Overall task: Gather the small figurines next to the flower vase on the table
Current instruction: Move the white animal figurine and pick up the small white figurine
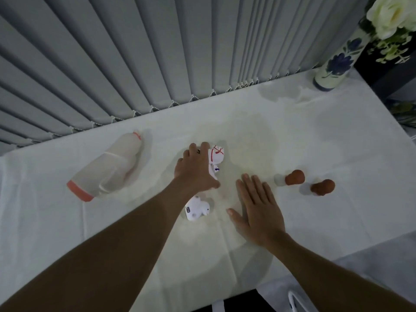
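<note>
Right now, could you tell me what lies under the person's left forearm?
A small white figurine with a blue mark lies on the white tablecloth, partly under the left forearm. Its left part is covered, so its whole shape is hidden.

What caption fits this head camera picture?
Left hand grasps a white figurine; right hand rests flat on the table.

two white figurines were on the table (292,136): one with red lines (216,159), one with blue marks (197,208). two brown figurines, one (295,177) just left of the other (323,187). one vase (336,61) holding one white flower (391,15). one bottle (105,171) lying down. two hands, left (195,172) and right (258,208).
</note>
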`<state>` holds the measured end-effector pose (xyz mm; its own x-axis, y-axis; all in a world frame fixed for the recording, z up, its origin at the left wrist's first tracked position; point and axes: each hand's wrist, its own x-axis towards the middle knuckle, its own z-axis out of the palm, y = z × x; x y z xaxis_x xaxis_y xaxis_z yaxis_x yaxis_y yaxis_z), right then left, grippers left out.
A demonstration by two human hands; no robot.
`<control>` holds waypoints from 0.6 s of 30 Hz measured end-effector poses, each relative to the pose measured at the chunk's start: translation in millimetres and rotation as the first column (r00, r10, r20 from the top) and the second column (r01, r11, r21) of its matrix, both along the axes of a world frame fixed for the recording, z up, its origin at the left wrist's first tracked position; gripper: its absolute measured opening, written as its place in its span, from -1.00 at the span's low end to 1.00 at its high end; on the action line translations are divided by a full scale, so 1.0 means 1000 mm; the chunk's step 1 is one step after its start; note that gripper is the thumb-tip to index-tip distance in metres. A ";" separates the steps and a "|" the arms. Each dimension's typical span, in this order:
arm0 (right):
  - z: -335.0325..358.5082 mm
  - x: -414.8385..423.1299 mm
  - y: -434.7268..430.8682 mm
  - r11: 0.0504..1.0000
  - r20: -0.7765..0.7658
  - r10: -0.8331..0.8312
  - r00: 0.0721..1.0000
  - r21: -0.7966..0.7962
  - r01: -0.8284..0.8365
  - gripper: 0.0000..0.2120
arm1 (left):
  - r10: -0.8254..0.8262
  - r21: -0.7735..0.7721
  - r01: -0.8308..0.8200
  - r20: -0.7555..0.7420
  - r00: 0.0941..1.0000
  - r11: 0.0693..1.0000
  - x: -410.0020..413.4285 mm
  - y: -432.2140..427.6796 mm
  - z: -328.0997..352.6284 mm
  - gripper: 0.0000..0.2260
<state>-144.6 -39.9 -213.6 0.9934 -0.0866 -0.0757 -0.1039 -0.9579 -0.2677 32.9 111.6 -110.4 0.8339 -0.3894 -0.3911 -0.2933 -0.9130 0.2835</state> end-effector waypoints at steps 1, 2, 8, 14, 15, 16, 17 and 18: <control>0.000 0.000 0.000 1.000 0.002 -0.001 1.000 -0.005 0.001 -0.22 | 0.037 -0.010 -0.037 -0.029 0.999 0.999 0.001 -0.002 0.000 -0.11; 0.000 -0.001 0.000 1.000 0.003 -0.002 1.000 -0.006 0.002 -0.22 | 0.077 -0.014 -0.078 -0.063 0.995 0.997 0.002 -0.004 0.000 -0.11; 0.002 0.000 0.000 1.000 0.007 -0.009 1.000 0.013 0.009 -0.22 | 0.263 0.024 -0.265 -0.220 0.939 0.964 0.026 -0.005 0.001 -0.15; 0.002 0.000 0.001 1.000 0.006 -0.017 1.000 0.010 0.017 -0.22 | 0.424 -0.294 -0.510 -0.311 0.851 0.808 0.034 0.002 -0.002 -0.17; 0.002 0.000 0.001 1.000 0.006 -0.019 1.000 0.011 0.019 -0.22 | 0.472 -0.371 -0.594 -0.371 0.800 0.714 0.034 -0.001 -0.002 -0.19; 0.001 0.000 0.001 1.000 0.005 -0.021 1.000 0.012 0.021 -0.22 | 0.499 -0.429 -0.652 -0.422 0.757 0.626 0.032 -0.004 -0.003 -0.22; 0.001 0.001 0.001 1.000 0.005 -0.023 1.000 0.012 0.023 -0.23 | 0.511 -0.474 -0.680 -0.448 0.733 0.560 0.030 -0.007 -0.005 -0.25; 0.000 0.001 0.000 1.000 0.007 -0.024 1.000 0.013 0.024 -0.23 | 0.516 -0.512 -0.684 -0.450 0.729 0.520 0.027 -0.010 -0.006 -0.30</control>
